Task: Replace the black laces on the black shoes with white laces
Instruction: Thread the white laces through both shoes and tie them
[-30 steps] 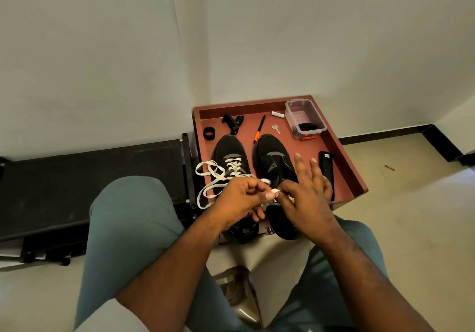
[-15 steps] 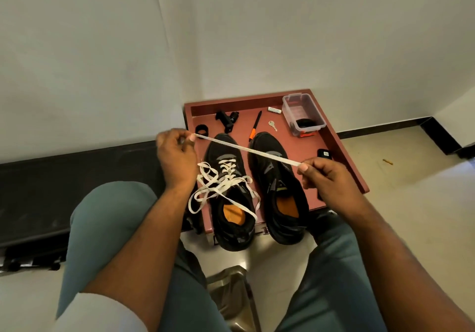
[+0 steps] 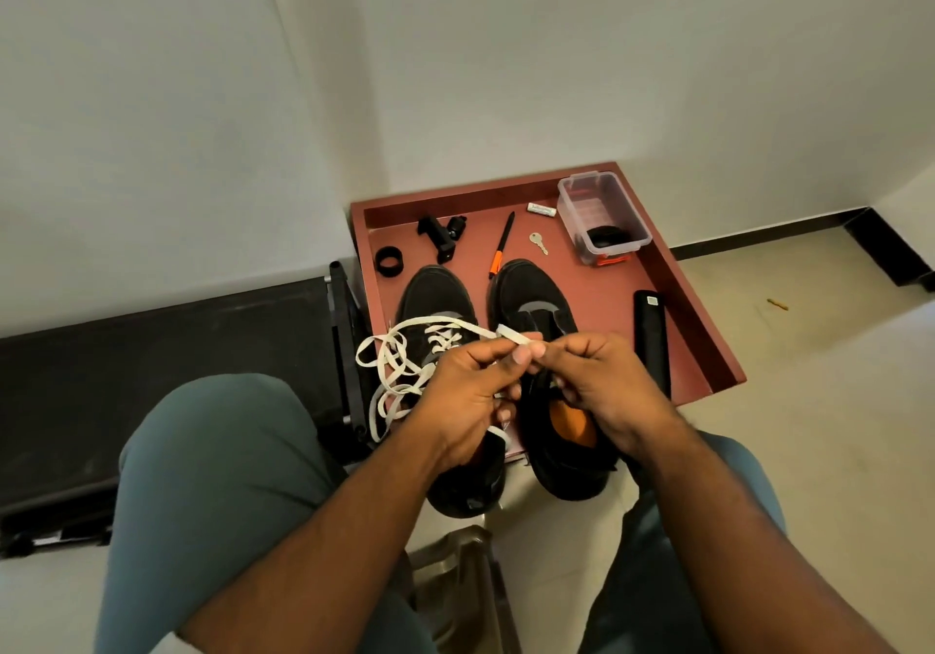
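Note:
Two black shoes stand side by side on a red-brown tray, toes away from me. The left shoe carries a white lace in its eyelets, with loose loops spilling off its left side. The right shoe shows an orange insole and no lace in its eyelets. My left hand and my right hand meet above the shoes' openings and pinch a loose white lace between thumbs and fingertips. Its flat end sticks up just past my fingertips.
At the tray's back lie a black ring, a black clamp, an orange-and-black pen, a key, a small white tube and a clear plastic box. A black flat bar lies at the right. A black bench runs left.
Half a second ago my hands held the white lace stretched wide apart over the shoes. They have come together above the shoes, and the lace is now bunched between them.

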Action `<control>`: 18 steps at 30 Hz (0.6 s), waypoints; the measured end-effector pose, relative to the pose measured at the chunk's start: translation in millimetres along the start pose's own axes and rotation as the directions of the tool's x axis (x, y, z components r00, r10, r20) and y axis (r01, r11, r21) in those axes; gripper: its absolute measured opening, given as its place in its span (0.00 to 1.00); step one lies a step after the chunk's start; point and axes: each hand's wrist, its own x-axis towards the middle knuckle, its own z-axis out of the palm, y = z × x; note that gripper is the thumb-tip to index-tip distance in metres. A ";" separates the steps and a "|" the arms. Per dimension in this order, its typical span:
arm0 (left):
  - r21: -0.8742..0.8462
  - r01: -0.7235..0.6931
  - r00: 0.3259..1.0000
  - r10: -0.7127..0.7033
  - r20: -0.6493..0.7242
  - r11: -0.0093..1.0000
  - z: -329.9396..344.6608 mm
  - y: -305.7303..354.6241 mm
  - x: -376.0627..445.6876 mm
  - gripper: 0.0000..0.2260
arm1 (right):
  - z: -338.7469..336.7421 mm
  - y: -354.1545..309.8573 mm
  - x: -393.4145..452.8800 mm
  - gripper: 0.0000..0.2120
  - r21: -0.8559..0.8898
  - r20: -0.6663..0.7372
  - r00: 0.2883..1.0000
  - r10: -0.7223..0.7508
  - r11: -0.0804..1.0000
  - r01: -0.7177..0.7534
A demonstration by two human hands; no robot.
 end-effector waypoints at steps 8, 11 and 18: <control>-0.057 -0.060 0.998 0.058 -0.032 0.997 3.1 -1.5 21.4 0.04 | -0.4 0.3 20.6 0.16 0.137 0.024 0.997 0.079 0.987 -0.082; -0.051 -0.102 0.981 0.092 -0.169 0.993 0.5 -2.9 31.7 0.04 | -4.4 -0.1 30.3 0.21 0.022 0.026 0.997 0.068 0.997 -0.068; 0.071 -0.210 0.889 0.221 -0.401 0.975 -2.5 1.5 71.5 0.09 | -37.0 34.2 81.7 0.09 -0.613 -0.136 0.975 -0.178 0.788 0.058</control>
